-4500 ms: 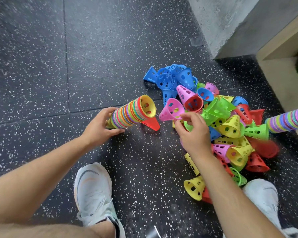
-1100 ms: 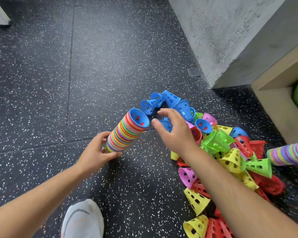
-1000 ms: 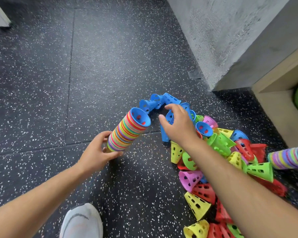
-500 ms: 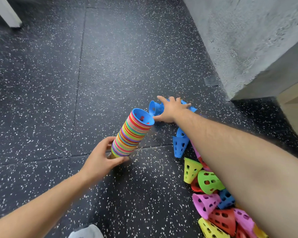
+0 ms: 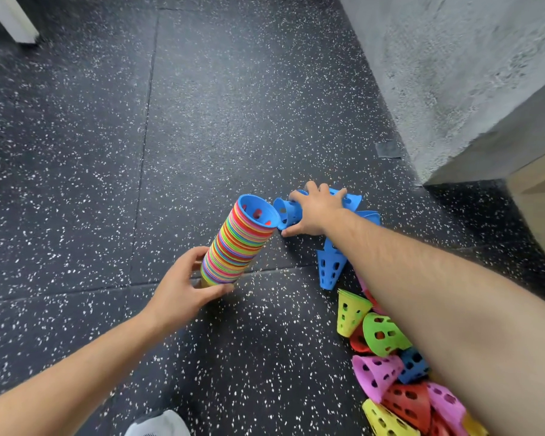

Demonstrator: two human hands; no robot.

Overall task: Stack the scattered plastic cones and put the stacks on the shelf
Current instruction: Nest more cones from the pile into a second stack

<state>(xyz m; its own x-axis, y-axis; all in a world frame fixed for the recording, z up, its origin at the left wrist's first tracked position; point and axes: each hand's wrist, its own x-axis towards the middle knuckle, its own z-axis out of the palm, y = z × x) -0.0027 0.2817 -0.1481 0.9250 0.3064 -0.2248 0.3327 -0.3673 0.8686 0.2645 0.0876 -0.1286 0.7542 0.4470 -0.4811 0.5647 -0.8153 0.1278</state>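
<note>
Bright even light, soft shadows, wide-angle bending at edges.

This is looking like a gym or sports training room. Black rubber flooring (image 5: 76, 184) flecked with white is covering the whole ground, with straight seams (image 5: 144, 136) running between its tiles. A rough grey concrete wall (image 5: 453, 73) is rising at the far right, and a pale wooden unit (image 5: 538, 199) is jutting in beside it. Perforated plastic training cones (image 5: 381, 335) in bright colours are lying heaped at the near right, a blue cone (image 5: 283, 212) sitting at the heap's far end, next to a nested stack (image 5: 236, 243). A white sports shoe (image 5: 158, 424) is showing at the near edge.
</note>
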